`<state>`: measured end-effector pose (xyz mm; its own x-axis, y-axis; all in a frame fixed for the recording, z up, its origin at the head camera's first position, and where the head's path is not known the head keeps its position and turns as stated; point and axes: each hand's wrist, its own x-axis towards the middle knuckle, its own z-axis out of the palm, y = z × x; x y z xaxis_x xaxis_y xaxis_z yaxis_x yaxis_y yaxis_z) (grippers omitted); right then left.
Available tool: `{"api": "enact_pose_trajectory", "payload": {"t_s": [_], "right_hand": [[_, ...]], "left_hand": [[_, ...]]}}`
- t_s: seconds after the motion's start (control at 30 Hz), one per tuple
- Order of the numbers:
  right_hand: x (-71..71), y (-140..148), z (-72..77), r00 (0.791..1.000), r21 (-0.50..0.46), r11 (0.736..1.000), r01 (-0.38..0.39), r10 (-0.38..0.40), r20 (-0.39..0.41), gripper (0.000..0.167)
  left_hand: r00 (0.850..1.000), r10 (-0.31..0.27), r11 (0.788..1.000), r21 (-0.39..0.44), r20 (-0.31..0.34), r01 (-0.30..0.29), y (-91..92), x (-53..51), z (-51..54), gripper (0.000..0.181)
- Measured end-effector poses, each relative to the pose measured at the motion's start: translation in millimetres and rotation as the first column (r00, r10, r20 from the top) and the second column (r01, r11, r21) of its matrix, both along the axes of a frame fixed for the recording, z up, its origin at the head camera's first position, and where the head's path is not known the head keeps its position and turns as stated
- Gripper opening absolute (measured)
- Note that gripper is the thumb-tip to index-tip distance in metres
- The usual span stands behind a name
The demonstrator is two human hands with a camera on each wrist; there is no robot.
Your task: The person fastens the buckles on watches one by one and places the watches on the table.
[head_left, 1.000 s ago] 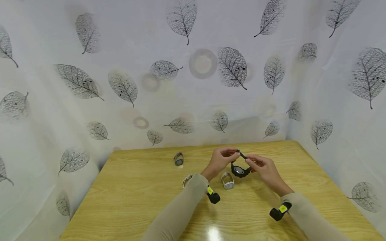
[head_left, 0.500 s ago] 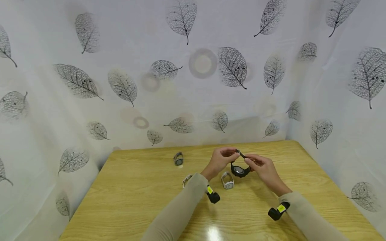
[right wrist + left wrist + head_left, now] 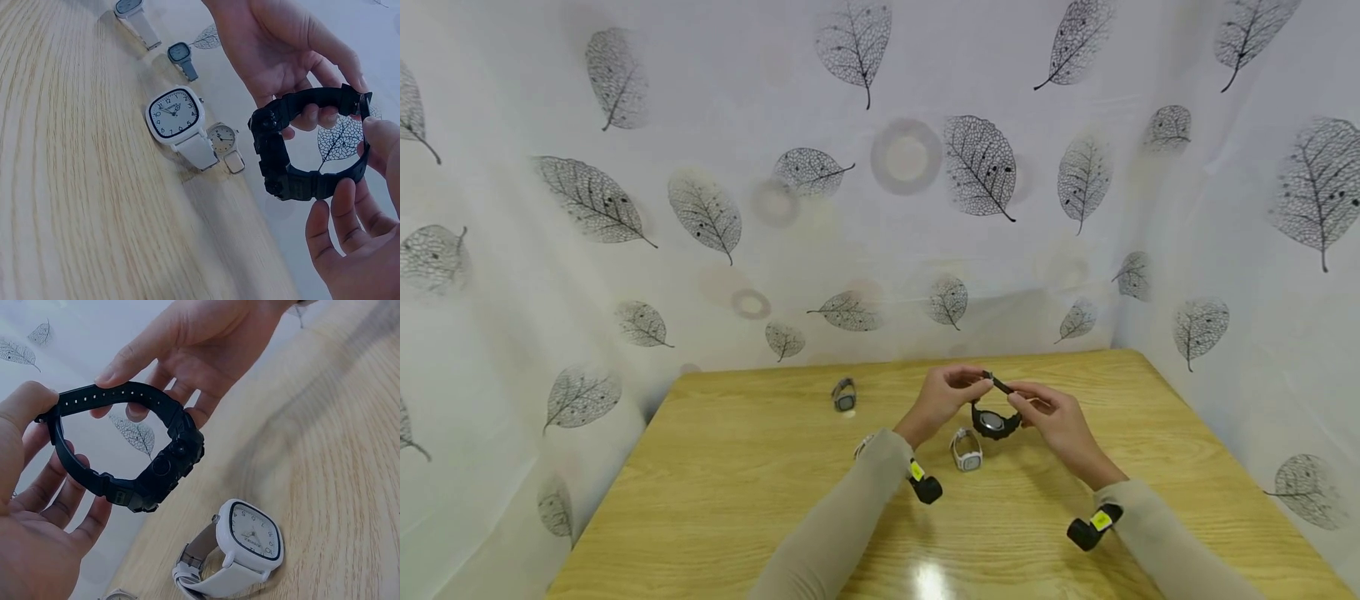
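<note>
A black sports watch (image 3: pixel 992 424) with its strap in a loop is held off the table by both hands. My left hand (image 3: pixel 942 403) pinches the strap at the buckle (image 3: pixel 49 417). My right hand (image 3: pixel 1057 426) pinches the holed length of the strap (image 3: pixel 94 395) between thumb and fingers. In the right wrist view the black watch (image 3: pixel 270 153) hangs with its case away from the fingers. Below it on the table stands a white square-faced watch (image 3: pixel 967 451), its strap looped; the left wrist view shows its dial (image 3: pixel 255 531) closely.
A grey watch (image 3: pixel 845 395) stands at the back of the wooden table (image 3: pixel 737 467). A light-strapped watch (image 3: pixel 863 445) is partly hidden behind the left forearm. In the right wrist view a small round-dial watch (image 3: pixel 222 137) sits beyond the white one. A leaf-print curtain (image 3: pixel 902 242) surrounds the table.
My left hand and the black watch have shifted very slightly to the left. The left sleeve now covers more of the light-strapped watch. Both hands keep their grip.
</note>
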<state>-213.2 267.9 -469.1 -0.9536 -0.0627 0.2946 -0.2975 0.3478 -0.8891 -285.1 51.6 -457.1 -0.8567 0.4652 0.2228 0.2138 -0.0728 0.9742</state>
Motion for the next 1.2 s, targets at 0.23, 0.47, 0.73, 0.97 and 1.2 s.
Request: {"api": "enact_pose_trajectory", "payload": {"t_s": [0.23, 0.47, 0.73, 0.97, 1.2], "right_hand": [[1.5, -4, -0.7, 1.0, -0.035, 0.999, -0.002, 0.001, -0.008, 0.035], [2.5, -6, -0.8, 1.0, -0.034, 0.999, 0.02, -0.02, 0.003, 0.038], [1.2, -12, 2.4, 0.999, -0.015, 0.999, 0.05, -0.05, 0.018, 0.04], [-1.9, -9, 2.7, 1.0, -0.045, 0.999, 0.011, -0.01, 0.016, 0.038], [0.3, -4, -2.6, 1.0, -0.022, 1.0, 0.002, -0.001, 0.016, 0.037]], "left_hand": [[1.0, -0.025, 1.0, -0.007, 0.003, 0.025, -1.4, -1.4, -1.6, 0.023], [0.999, -0.036, 0.999, -0.022, 0.019, 0.037, -0.9, -0.7, -0.7, 0.024], [0.999, -0.049, 0.997, -0.068, -0.018, 0.048, 0.8, 0.3, 1.1, 0.015], [1.0, -0.009, 0.999, -0.045, -0.028, 0.008, 1.3, -0.5, 1.0, 0.014], [1.0, -0.012, 0.999, -0.043, 0.002, 0.012, -2.0, 2.1, 2.3, 0.012]]}}
